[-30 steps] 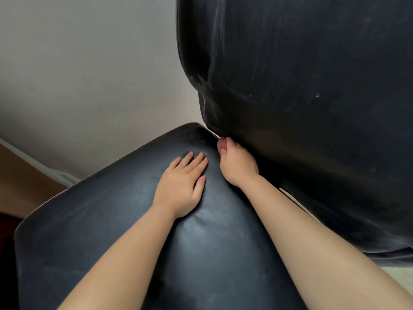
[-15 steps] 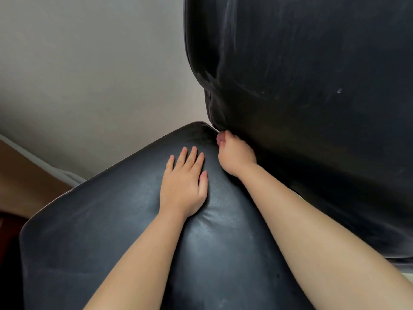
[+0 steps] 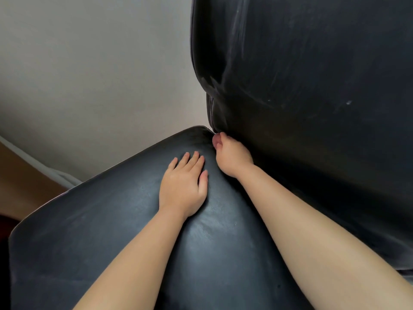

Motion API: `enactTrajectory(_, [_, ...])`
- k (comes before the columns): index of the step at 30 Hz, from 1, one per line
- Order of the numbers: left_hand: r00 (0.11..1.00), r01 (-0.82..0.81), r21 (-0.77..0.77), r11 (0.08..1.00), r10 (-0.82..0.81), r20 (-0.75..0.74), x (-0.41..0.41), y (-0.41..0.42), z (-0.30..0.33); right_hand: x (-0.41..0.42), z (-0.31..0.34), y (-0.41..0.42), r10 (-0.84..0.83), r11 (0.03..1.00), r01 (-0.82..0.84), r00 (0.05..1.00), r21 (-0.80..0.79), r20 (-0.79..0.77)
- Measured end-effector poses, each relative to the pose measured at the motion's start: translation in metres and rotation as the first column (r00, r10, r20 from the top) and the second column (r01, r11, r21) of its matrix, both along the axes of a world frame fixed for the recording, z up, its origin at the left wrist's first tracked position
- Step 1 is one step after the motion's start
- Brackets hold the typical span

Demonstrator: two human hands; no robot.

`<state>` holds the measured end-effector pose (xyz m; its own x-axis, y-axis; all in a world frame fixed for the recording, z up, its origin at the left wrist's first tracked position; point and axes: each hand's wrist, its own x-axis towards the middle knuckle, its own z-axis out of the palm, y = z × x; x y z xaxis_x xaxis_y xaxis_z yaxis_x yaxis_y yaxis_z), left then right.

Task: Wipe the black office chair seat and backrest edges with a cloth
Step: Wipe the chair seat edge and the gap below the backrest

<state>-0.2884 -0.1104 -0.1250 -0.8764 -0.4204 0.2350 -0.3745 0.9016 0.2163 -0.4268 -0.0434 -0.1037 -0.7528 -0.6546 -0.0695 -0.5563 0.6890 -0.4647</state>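
The left hand (image 3: 182,186) lay flat, fingers released, on the seat (image 3: 100,231). The right hand (image 3: 232,156) was wedged at the backrest (image 3: 312,108) crease; its grasp could not be determined and no cloth was visible. Risk: the corner edge could go unwiped.

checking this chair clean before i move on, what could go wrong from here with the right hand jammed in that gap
The right hand is tucked into the crease between seat and backrest, so its fingers could get pinched. No cloth shows, so the crease may go unwiped. The left hand, flat on the seat, may smudge it.
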Motion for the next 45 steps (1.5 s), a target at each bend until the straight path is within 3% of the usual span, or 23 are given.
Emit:
enactTrajectory(4, [1.000,0.003,0.004,1.000,-0.003,-0.001,-0.001,-0.002,-0.002,0.001,0.004,-0.001,-0.024,1.000,0.024,0.999,-0.007,0.024])
enactTrajectory(10, [1.000,0.011,-0.006,1.000,-0.011,0.001,0.000,-0.002,-0.003,0.035,-0.007,0.029,0.047,0.999,-0.049,0.973,-0.005,-0.227])
enactTrajectory(19, [0.972,-0.008,0.027,1.000,0.001,0.237,0.012,0.020,0.014,0.051,-0.002,0.065,-0.051,0.998,0.055,0.984,0.021,-0.170])
enactTrajectory(25, [0.959,0.012,0.060,0.998,-0.029,0.283,0.035,0.036,0.015,0.083,-0.003,0.094,-0.044,0.994,0.063,0.976,0.085,-0.211])
enactTrajectory(31, [0.965,0.032,0.074,0.997,-0.050,0.257,0.047,0.039,0.014,0.088,-0.008,0.086,-0.080,0.991,0.103,0.966,0.081,-0.246])
enactTrajectory(39, [0.927,0.270,0.092,0.958,-0.285,0.243,0.048,-0.006,0.017,0.074,-0.012,0.053,-0.109,0.991,0.126,0.955,0.044,-0.276])
enactTrajectory(45, [0.970,0.177,0.018,0.984,-0.178,0.163,0.038,-0.013,0.009,0.058,-0.015,0.030,-0.089,0.995,0.096,0.949,0.008,-0.302])
